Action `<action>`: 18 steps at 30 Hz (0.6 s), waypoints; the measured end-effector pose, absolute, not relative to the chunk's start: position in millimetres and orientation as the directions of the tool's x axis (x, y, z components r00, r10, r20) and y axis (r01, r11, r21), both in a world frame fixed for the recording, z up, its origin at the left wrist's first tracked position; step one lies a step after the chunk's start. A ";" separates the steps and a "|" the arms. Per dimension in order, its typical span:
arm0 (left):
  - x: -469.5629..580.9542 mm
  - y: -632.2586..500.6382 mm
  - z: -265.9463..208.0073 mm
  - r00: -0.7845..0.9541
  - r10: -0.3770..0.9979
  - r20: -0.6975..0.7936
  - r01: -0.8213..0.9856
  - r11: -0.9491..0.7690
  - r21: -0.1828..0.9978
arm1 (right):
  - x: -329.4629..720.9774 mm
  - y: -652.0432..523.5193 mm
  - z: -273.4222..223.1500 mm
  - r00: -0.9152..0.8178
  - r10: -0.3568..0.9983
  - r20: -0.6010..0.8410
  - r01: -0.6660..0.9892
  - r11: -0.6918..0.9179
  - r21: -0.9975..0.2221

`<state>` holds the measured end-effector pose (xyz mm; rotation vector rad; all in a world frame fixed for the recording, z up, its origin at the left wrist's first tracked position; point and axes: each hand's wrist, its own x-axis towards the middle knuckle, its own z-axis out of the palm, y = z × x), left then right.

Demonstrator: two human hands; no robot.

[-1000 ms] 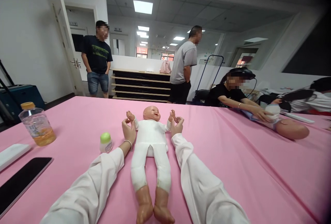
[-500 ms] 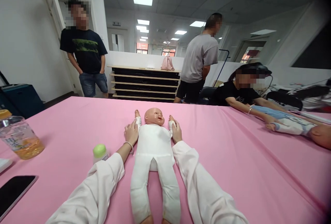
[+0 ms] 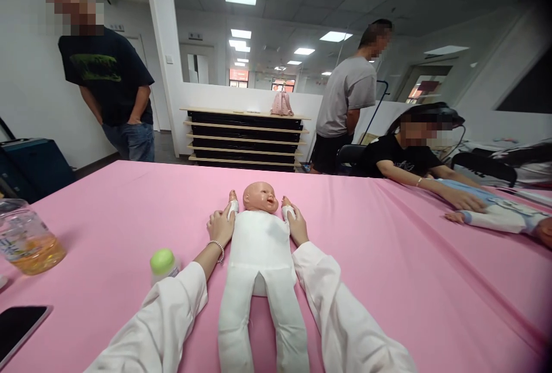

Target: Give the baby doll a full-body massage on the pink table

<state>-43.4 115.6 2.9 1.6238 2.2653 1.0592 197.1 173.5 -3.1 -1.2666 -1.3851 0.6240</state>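
A baby doll (image 3: pixel 260 246) with a white cloth body lies on its back on the pink tablecloth (image 3: pixel 362 281), its head away from me and turned to the right. My left hand (image 3: pixel 221 226) is wrapped round the doll's arm on the left side, a beaded bracelet at the wrist. On the other side my right hand (image 3: pixel 297 227) grips the doll's other arm. Both doll arms are raised beside its head, with the small hands showing above my fingers. Its feet fall outside the view.
A green-capped bottle (image 3: pixel 163 265) stands beside my left forearm. Farther left are a drink bottle (image 3: pixel 32 241) and a phone (image 3: pixel 21 327). At right, a seated person (image 3: pixel 414 157) handles another doll (image 3: pixel 504 212). Two people stand beyond the table, near a shelf rack (image 3: pixel 245 138).
The person in the dark shirt has moved left and closer. The grey-shirted person appears farther right. The seated person's hand has shifted on the other doll. My grip on the doll's arms stays.
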 end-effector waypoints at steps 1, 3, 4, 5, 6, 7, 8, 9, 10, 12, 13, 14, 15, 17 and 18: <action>-44.0 117.0 0.7 -0.409 0.867 0.284 0.760 0.151 0.632 | 197.1 174.6 -3.9 0.175 0.917 0.357 0.340 0.284 -0.896; -45.0 119.6 -3.2 -0.424 0.850 0.312 0.752 0.138 0.645 | 197.2 175.6 -4.6 0.171 0.922 0.346 0.335 0.276 -0.901; -45.4 120.5 -4.7 -0.425 0.848 0.317 0.749 0.133 0.649 | 197.1 175.5 -4.5 0.170 0.924 0.343 0.332 0.274 -0.903; -45.7 121.1 -5.8 -0.425 0.848 0.317 0.746 0.129 0.653 | 197.1 175.2 -4.2 0.170 0.923 0.345 0.328 0.277 -0.903; -45.9 121.6 -6.6 -0.422 0.850 0.317 0.745 0.125 0.656 | 197.0 174.8 -3.7 0.169 0.922 0.349 0.326 0.282 -0.903; -46.0 121.8 -7.1 -0.417 0.852 0.317 0.744 0.119 0.657 | 196.8 174.4 -3.2 0.166 0.921 0.354 0.324 0.288 -0.901; -46.0 121.9 -7.1 -0.412 0.853 0.320 0.744 0.113 0.658 | 196.7 174.2 -2.8 0.162 0.919 0.359 0.324 0.294 -0.899; -46.0 121.8 -6.9 -0.406 0.855 0.322 0.746 0.106 0.658 | 196.6 174.0 -2.4 0.156 0.918 0.363 0.322 0.300 -0.898; -46.0 121.6 -6.5 -0.402 0.856 0.324 0.746 0.102 0.657 | 196.6 174.1 -2.1 0.149 0.918 0.369 0.318 0.308 -0.896; -45.8 120.8 -5.1 -0.399 0.860 0.319 0.746 0.102 0.658 | 196.7 174.2 -1.9 0.125 0.917 0.380 0.313 0.327 -0.892; -45.8 120.3 -4.2 -0.397 0.862 0.316 0.745 0.102 0.659 | 196.7 174.1 -1.8 0.118 0.916 0.385 0.316 0.333 -0.889; -45.7 119.7 -3.3 -0.394 0.865 0.311 0.745 0.102 0.659 | 196.8 173.7 -1.8 0.120 0.913 0.390 0.324 0.335 -0.884; -45.6 119.1 -2.5 -0.388 0.869 0.307 0.745 0.100 0.659 | 196.7 172.9 -1.7 0.126 0.905 0.405 0.340 0.344 -0.875; -45.4 117.8 -1.1 -0.379 0.874 0.304 0.750 0.097 0.655 | 195.9 170.1 -1.3 0.145 0.862 0.486 0.400 0.398 -0.826; -45.2 117.1 -0.5 -0.377 0.873 0.309 0.753 0.095 0.651 | 195.2 168.2 -0.9 0.153 0.824 0.545 0.440 0.437 -0.784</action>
